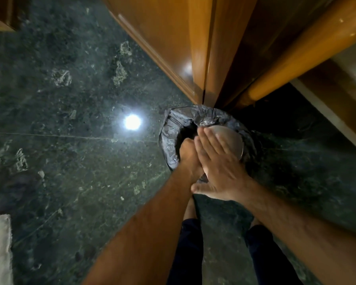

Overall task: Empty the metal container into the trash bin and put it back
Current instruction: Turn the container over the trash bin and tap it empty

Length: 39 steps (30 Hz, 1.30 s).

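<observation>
Down over the round trash bin lined with a crinkled black plastic bag (169,136), both bare forearms reach forward from the bottom of the frame. The round, shiny metal container (233,140) is upturned above the bin's mouth, its smooth base facing the camera and its rim showing as a thin bright edge on the right. The right hand (218,161) lies flat and spread against that base, fingers straight and together, thumb out to the side, pressing rather than gripping. The left hand (188,157) is curled at the container's left edge, dipping into the bin opening; how firmly it holds the container is hidden behind the right hand. The bin stands on a dark green marble floor (70,99), just beside the glossy brown wooden cabinet doors (173,42).
</observation>
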{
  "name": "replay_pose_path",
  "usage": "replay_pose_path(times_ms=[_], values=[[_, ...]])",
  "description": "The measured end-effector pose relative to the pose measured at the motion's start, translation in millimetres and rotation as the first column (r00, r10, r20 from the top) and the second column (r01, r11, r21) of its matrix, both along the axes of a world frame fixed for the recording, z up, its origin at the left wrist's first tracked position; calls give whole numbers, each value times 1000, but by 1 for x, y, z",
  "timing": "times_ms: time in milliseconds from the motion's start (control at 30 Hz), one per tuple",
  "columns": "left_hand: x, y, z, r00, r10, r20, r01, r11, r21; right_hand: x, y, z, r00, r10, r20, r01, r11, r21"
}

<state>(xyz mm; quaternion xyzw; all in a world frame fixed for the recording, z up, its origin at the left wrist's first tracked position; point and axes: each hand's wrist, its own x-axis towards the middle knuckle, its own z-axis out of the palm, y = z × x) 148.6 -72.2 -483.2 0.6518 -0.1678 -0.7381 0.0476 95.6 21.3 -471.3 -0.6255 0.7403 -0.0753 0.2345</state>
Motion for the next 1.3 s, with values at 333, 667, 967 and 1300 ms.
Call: replay_pose_path(times_ms=[333,667,967,1300], values=[[-4,-1,2,989,53,137,-56,998,19,0,38,1,996,-68,-53,68,998,-4],[-7,-4,9,985,-4,172,10,999,-36,7,29,14,986,-156,-54,152,985,-77],[-4,1,4,989,27,142,-26,1000,-5,-7,14,20,994,-87,-73,87,996,-5],[6,16,35,887,-343,308,461,681,-569,-16,31,62,125,-863,489,828,362,427]])
